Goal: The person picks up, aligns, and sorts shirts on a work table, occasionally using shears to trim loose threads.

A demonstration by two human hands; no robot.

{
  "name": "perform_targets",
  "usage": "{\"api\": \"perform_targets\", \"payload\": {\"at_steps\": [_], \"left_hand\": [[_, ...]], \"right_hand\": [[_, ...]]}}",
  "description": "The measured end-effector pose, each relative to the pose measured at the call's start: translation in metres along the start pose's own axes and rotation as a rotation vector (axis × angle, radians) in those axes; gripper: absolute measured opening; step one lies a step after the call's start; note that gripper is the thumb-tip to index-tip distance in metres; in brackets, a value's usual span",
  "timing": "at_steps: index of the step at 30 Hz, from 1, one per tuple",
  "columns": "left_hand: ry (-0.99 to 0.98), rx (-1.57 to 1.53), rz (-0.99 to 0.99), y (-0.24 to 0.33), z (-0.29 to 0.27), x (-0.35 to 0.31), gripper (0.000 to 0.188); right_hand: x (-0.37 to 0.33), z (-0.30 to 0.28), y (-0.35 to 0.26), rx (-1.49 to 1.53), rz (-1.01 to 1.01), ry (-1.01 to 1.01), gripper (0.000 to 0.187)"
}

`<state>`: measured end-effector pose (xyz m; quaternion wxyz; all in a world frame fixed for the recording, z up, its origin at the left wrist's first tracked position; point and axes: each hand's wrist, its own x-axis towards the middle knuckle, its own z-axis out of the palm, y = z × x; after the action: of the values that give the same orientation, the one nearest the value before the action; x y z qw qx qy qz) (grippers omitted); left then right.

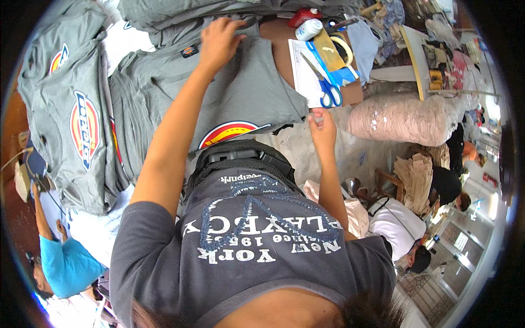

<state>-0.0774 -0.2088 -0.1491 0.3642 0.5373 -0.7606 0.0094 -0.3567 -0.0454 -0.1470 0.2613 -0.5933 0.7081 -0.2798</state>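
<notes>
My left hand (pixel 219 45) reaches over the far part of a grey T-shirt (pixel 219 90) laid out in front of me, its fingers spread, next to a small dark label patch (pixel 190 51). A round red and yellow print (pixel 229 133) shows at the shirt's near edge. My right hand (pixel 322 130) is beyond the shirt's right corner, just below the handles of blue scissors (pixel 325 87). Its fingers are curled together; whether something small is in them is hidden. The scissors lie half open on a white sheet of paper (pixel 304 74).
More grey printed shirts (pixel 65 109) lie at left, others at the far edge. By the scissors sit a white spool-like container (pixel 309 29), a tape roll (pixel 343 50) and a red object (pixel 304 17). A large wrapped pinkish bundle (pixel 402 117) lies right. A person in blue (pixel 71 262) works lower left.
</notes>
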Motion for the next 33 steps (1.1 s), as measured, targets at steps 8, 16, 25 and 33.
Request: {"api": "perform_targets", "payload": {"at_steps": [8,16,25,33], "left_hand": [[-0.017,0.576,-0.584,-0.084,-0.128,-0.141,0.027],[-0.071,-0.348,-0.904,-0.098,-0.15,-0.131,0.018],[-0.049,-0.839,-0.911,-0.019,-0.24,-0.136,0.023],[0.004,-0.094,-0.644,-0.047,-0.209,-0.08,0.032]], "right_hand": [[0.125,0.066,-0.067,-0.072,-0.541,-0.031,0.024],[0.193,0.108,-0.097,-0.244,-0.661,-0.295,0.036],[0.143,0.001,-0.116,0.519,-0.308,-0.705,0.024],[0.182,0.008,-0.131,0.366,-0.357,-0.653,0.02]]}}
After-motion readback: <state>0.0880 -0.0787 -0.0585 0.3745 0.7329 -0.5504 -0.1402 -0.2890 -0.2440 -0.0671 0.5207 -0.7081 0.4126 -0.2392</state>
